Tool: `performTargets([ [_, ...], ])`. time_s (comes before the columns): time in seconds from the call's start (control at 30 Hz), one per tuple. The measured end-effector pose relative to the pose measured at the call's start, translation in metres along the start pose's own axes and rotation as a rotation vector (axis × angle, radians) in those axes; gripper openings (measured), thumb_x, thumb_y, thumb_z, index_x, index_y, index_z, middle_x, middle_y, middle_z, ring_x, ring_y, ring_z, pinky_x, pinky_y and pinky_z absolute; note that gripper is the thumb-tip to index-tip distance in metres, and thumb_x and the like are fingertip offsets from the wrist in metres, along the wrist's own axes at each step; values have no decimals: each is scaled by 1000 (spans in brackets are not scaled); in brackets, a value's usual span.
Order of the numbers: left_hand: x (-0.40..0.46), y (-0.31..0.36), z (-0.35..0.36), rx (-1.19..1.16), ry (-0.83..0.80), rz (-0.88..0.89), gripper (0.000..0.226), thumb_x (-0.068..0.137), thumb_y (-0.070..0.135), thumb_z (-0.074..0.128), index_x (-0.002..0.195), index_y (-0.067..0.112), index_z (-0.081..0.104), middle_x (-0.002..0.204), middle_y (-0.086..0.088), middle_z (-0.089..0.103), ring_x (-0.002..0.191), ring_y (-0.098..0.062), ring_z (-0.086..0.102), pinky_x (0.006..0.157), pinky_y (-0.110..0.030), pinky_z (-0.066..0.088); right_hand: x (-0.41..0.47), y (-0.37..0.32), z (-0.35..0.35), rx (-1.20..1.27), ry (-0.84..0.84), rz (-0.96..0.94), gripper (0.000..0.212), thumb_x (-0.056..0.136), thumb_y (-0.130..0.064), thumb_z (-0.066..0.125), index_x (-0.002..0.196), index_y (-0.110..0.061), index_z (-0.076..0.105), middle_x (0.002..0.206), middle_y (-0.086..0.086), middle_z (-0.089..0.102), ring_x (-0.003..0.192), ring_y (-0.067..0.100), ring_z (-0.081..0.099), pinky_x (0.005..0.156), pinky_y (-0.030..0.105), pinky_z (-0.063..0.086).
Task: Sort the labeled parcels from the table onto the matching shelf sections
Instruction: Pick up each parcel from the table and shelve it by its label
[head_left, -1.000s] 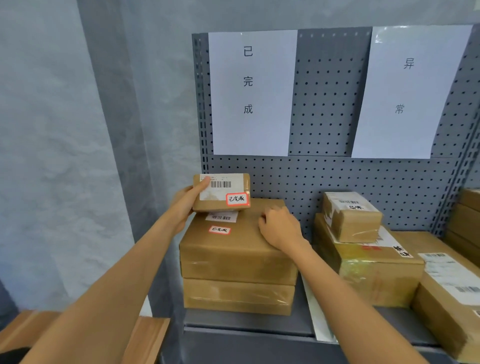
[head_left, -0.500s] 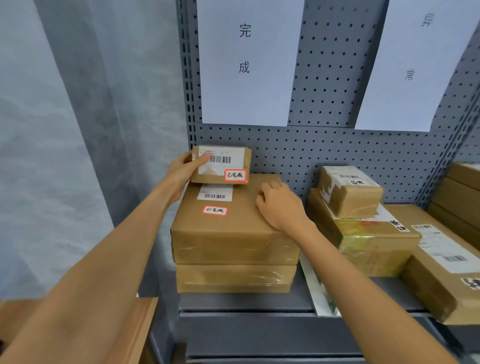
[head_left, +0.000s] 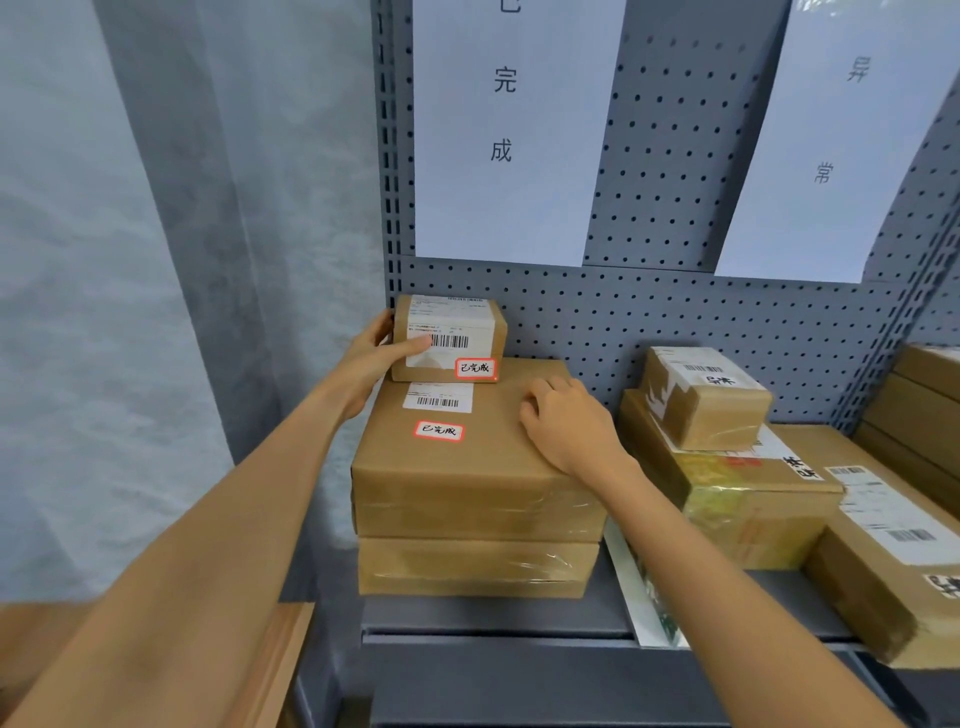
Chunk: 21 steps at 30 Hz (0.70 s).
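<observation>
A small brown parcel (head_left: 470, 325) with a barcode label and a red-framed sticker sits at the back left corner of a larger brown parcel (head_left: 457, 462). My left hand (head_left: 371, 361) grips the small parcel from its left side, thumb across the label. The larger parcel bears its own red-framed sticker and lies on another flat parcel (head_left: 475, 566) on the grey shelf (head_left: 498, 618). My right hand (head_left: 566, 423) rests on top of the larger parcel, fingers curled loosely. Above this stack hangs a white paper sign (head_left: 511, 130).
A second white sign (head_left: 826, 140) hangs on the pegboard (head_left: 660, 156) to the right. Below it stand a small taped parcel (head_left: 706, 397) on a yellowish box (head_left: 737, 499), with more parcels (head_left: 893, 561) at the far right. A wooden table edge (head_left: 280, 660) shows at lower left.
The view has moved closer to the shelf. The small parcel has gone from hovering above the stack to sitting on its back left corner. My right hand has stayed on the larger parcel.
</observation>
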<state>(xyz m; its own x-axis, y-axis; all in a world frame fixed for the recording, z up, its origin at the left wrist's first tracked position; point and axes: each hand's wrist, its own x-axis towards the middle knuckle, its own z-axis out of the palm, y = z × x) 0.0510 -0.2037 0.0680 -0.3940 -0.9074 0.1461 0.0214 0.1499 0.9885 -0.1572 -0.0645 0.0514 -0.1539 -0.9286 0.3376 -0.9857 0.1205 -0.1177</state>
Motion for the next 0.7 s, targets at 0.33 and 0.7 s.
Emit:
performTargets([
  [0.33,-43,8,-1,343,262,-24,60,94,44,54,145,14,40,148,-3,43,133,-21,41,104,-33,35,-2,-1,-3,16,-6,-8,34,101,-26,33,113,-8,59,113,9,60,109,25,50,84,38,48],
  [0.7,-137,20,-14,1190,408,142,55,94,33,56,143,11,41,145,-8,45,135,-27,37,106,-38,35,-3,-29,-24,-172,153,-216,30,100,-16,36,122,-6,55,121,12,60,113,30,50,88,38,43],
])
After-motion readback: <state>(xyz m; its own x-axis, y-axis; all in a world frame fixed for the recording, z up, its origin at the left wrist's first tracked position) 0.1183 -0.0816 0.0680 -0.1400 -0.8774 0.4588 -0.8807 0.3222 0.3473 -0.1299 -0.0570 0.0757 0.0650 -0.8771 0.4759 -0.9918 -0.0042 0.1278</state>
